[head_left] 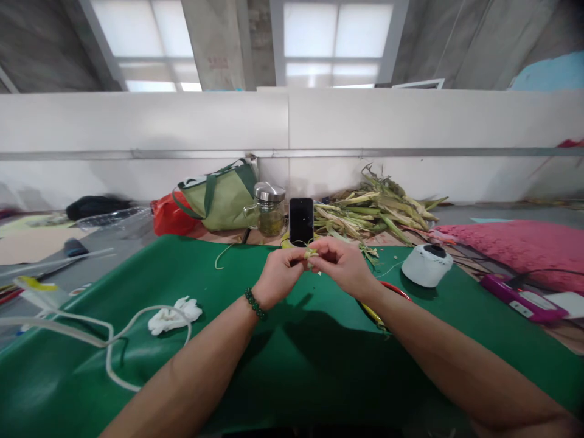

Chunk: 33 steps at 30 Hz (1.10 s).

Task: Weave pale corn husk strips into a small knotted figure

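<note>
Held up between left hand (pixel 277 275) and right hand (pixel 344 264), both clamped on small leaf piece (pixel 311 253) (pale green, partly hidden), above green cloth (pixel 292 347), just in front of phone (pixel 301 220).

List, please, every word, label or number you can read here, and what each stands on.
No text here is readable.
On the concrete pillar, red marks: too blurred to read.
On the purple device: any label is too small to read.
On the phone: screen dark, no text.
On the leaf strip pinched between left hand and right hand: no print.
</note>
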Tool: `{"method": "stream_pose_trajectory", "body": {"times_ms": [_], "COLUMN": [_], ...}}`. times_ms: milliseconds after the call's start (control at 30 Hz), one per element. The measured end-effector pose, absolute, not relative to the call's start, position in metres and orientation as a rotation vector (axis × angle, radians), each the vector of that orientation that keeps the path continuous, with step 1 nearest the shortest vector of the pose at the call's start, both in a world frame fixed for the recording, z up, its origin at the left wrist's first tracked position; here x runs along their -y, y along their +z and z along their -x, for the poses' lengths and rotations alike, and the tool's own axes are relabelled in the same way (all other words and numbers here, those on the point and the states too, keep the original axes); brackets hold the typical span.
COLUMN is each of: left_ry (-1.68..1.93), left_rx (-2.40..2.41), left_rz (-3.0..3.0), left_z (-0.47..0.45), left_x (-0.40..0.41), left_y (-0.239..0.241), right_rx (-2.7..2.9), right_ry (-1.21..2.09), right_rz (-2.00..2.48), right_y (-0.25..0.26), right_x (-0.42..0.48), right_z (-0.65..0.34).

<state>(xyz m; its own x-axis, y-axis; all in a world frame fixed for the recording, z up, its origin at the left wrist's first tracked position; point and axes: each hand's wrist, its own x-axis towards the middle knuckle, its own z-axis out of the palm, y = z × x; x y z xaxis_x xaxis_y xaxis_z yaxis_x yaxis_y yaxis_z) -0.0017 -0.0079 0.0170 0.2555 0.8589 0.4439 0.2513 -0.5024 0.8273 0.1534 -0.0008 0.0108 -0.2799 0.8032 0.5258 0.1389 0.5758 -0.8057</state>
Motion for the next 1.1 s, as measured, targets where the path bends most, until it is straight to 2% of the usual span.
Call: {"method": "stream_pose_trajectory", "body": {"times_ms": [400, 700, 800, 1000, 1100], "left_ry": [1.234, 1.194, 1.164, 1.162, 1.224], "left_rx": [-0.911, -0.847, -0.887, -0.902, -0.861], "left_rz": [-1.723, -1.456, -1.372, -1.385, -1.533], "left_z": [0.001, 0.004, 0.004, 0.003, 0.001], "left_x": [0.007, 0.007, 0.007, 0.007, 0.006], "left_y": [0.015, 0.016, 0.017, 0.019, 0.017], "right_rx": [1.697, 1.689, 1.681, 1.779, 1.769], "right_ry": [1.064, 1.028, 0.949, 0.507, 0.588], "right_rz": [0.835, 0.817, 0.823, 0.784, 0.797], "right_y": [0.022, 0.024, 0.019, 0.012, 0.011], "right_x": [-0.001, 0.001, -0.001, 0.001, 0.002], "right_z": [-0.159, -0.158, -0.157, -0.153, -0.152]}}
